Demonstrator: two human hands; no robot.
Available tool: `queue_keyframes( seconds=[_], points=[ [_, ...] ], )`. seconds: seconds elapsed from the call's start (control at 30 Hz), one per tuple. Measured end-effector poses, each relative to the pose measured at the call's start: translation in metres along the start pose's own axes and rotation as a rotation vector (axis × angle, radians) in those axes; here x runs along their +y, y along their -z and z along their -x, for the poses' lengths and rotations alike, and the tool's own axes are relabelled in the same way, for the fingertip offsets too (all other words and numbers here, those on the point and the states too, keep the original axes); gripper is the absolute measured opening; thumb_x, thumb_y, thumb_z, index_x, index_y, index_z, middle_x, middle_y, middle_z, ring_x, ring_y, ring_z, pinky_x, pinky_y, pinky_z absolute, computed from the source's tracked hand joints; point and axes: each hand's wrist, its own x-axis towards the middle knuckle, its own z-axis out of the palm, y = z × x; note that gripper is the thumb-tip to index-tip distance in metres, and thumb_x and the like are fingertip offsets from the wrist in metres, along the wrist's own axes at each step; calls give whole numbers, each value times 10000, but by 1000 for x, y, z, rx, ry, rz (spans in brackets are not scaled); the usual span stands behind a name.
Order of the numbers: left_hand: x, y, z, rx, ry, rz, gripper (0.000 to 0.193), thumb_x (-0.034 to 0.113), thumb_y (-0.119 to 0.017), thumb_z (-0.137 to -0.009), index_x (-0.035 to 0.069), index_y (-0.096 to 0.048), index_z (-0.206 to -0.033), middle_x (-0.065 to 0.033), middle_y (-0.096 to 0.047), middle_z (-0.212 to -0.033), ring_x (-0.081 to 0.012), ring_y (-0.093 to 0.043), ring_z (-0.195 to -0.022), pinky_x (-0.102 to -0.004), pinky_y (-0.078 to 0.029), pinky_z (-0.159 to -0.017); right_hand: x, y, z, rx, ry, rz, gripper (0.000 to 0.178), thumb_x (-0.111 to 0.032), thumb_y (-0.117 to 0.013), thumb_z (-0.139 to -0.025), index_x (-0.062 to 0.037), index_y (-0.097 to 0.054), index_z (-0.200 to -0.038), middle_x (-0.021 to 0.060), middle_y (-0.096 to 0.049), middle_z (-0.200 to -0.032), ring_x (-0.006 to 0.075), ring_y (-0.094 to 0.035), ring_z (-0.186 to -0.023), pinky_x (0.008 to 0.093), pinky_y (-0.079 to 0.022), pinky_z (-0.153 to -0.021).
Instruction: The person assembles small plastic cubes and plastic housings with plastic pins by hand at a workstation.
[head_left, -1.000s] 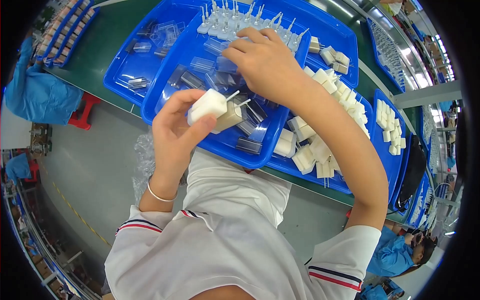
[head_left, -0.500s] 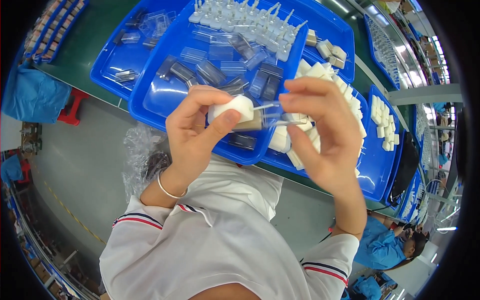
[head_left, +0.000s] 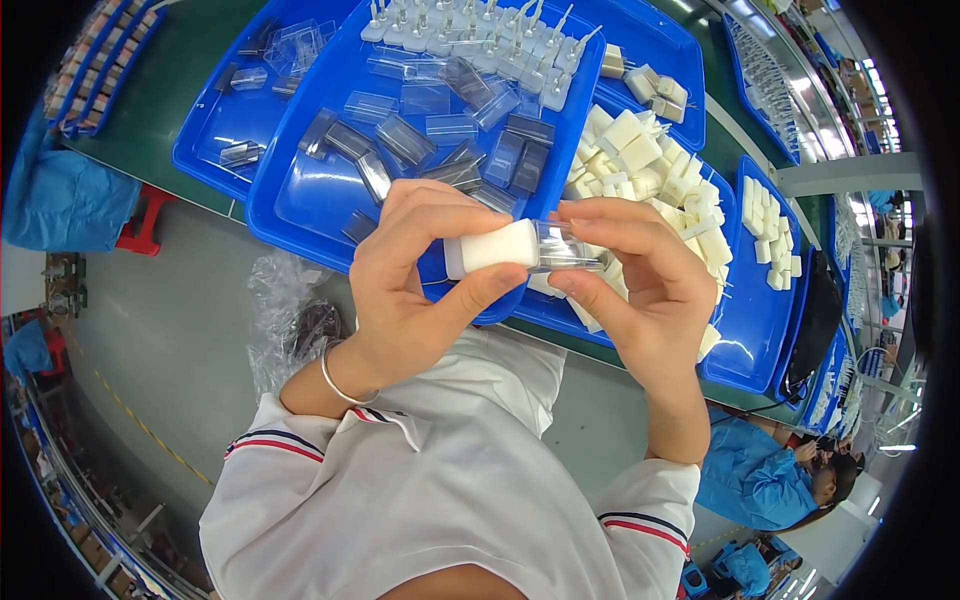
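Note:
Between thumb and fingers, my left hand (head_left: 405,275) grips a white plastic block (head_left: 498,246) with rounded corners. My right hand (head_left: 655,290) pinches a clear plastic sleeve (head_left: 557,246) at the block's right end. The sleeve and block meet end to end, and thin metal prongs seem to show through the clear plastic. How far one sits inside the other I cannot tell. Both hands are above the front of a blue tray (head_left: 300,222), which holds loose clear sleeves (head_left: 405,142) and, at its far end, white pieces with upright pins (head_left: 515,60).
To the right, another blue tray (head_left: 745,350) bears a heap of cream-white blocks (head_left: 630,150), with a row of similar blocks (head_left: 768,225) beyond. More trays stand behind. Crumpled clear plastic bags (head_left: 285,320) hang below the green table's edge (head_left: 140,165). A person in blue (head_left: 755,475) sits at right.
The block has turned level, and the clear sleeve has come against its right end. My right hand has moved down and closed around the sleeve; my left hand has shifted slightly right.

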Motion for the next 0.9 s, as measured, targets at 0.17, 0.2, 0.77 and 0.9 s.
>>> queue_keyframes(
  seconds=[0.17, 0.2, 0.77, 0.9],
  points=[
    [3, -1, 0, -27, 50, 36, 293, 77, -746, -649, 20, -616, -906, -90, -615, -864, -206, -532, -827, -290, -405, -725, 7, -3, 8, 1, -38, -124, 333, 94, -689, -651, 9, -610, -963, 141, -589, -1013, 218, -576, -936, 288, -467, -782],
    [4, -2, -1, -32, 76, 37, 301, 70, -743, -644, 16, -615, -911, -96, -613, -863, -208, -536, -826, -290, -410, -718, 9, -2, 10, 6, -27, -132, 339, 96, -688, -651, 12, -608, -970, 144, -585, -1021, 218, -573, -942, 290, -468, -786],
    [22, 6, -15, -227, 32, -152, 198, -8, -674, -586, 54, -625, -768, -65, -597, -736, -179, -538, -664, -258, -409, -590, 15, -18, 27, 180, 180, -34, 260, 79, -703, -640, 29, -623, -882, 184, -619, -931, 217, -621, -803, 278, -517, -658],
    [27, 12, -21, -331, 224, 54, 273, 38, -736, -588, 29, -631, -840, -79, -615, -828, -167, -568, -737, -258, -433, -634, 13, -10, 25, 141, 134, -49, 271, 66, -714, -631, 29, -626, -885, 180, -623, -933, 229, -624, -814, 281, -516, -674]
  ],
)
